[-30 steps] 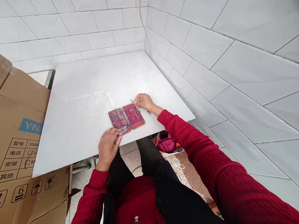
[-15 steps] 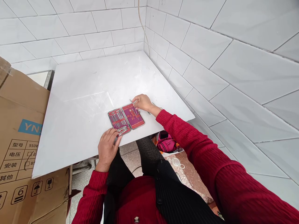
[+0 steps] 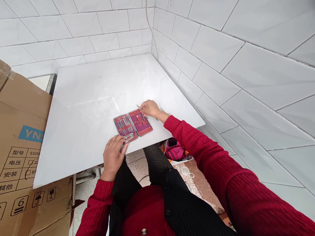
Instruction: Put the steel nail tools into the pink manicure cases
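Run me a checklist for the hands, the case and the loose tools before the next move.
1. Case open on the table: ok, both halves are spread.
2. Left hand at the case: ok, fingers at its near left corner, by the clippers.
3. Right hand on the metal tool: ok, pinched at the fingertips.
4. Metal tool clear of the case: cannot tell, the fingers hide part of it.
5. Tool row in the left half: ok, lined up under a red strap.
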Tool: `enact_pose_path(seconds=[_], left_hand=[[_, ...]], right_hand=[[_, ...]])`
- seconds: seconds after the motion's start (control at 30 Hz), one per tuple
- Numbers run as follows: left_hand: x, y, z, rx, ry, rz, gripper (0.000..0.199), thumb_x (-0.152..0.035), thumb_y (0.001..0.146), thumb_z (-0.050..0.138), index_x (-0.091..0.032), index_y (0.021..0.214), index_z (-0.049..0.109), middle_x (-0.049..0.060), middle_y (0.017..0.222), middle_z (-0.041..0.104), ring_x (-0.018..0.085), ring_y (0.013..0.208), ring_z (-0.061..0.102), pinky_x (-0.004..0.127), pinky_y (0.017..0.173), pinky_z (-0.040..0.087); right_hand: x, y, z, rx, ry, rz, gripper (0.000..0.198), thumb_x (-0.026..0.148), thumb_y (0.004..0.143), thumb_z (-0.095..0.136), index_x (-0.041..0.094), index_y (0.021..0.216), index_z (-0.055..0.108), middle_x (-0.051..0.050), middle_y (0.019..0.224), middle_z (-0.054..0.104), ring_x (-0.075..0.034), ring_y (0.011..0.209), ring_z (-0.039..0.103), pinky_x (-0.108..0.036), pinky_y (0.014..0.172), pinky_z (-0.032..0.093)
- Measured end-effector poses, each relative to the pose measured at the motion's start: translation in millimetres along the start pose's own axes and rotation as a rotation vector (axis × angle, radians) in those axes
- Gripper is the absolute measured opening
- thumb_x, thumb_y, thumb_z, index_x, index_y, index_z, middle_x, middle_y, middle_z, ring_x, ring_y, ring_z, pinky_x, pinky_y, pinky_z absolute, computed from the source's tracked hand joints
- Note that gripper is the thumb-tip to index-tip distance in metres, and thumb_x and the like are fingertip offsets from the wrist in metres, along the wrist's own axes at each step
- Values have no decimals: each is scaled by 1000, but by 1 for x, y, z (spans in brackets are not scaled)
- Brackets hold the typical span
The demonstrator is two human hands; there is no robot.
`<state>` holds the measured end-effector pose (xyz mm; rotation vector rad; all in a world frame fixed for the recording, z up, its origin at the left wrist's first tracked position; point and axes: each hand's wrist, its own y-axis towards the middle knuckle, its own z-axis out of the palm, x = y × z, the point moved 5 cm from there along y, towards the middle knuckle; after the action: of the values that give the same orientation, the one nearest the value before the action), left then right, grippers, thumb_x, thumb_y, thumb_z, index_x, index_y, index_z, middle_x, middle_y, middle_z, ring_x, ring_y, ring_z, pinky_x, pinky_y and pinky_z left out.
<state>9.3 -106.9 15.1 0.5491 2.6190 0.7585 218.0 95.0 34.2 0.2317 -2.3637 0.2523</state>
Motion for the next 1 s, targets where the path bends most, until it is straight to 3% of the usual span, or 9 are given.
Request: enact_pose_path(seconds=[0.13,0.3,0.37,0.8,1.0], left_hand=[[0,0,-1,-9,-1,2,17,-33,100,59,-20,108,66,10,119,73,28,117,66,45,101,52],[-1,1,-1,-17,-7,7,16,-33,100,59,-20,108,66,10,119,73,28,117,66,45,101,52],[-1,1,-1,-17,0,8,16,-33,100,59,-20,108,66,10,119,73,28,117,66,45,101,52],[1,-1,0,-9,14,11,16,-33,100,59,-21,109,65,10,119,72,29,117,66,46,102,52],[3,-2,1,-14,6,18,16,-32,100,59,-20,109,65,10,119,72,29,117,65,45,103,51]], right_hand=[[9,-3,1,42,-152,-10,22,11,87,63,17,100,80,0,69,74,-15,69,71,-24,77,52],[23,-7,1,15,-389,-67,26,12,87,64,22,107,77,-3,107,78,-19,95,70,-25,77,47],[26,-9,2,-1,-460,-76,30,12,87,63,22,113,74,-5,114,76,-21,99,69,-27,77,47],[37,-29,7,43,-602,-72,19,18,89,61,19,103,75,-9,107,77,-24,99,70,-28,77,47],[22,-32,-14,-75,-549,-61,26,17,93,53,22,105,76,-7,107,77,-23,99,70,-28,77,45]])
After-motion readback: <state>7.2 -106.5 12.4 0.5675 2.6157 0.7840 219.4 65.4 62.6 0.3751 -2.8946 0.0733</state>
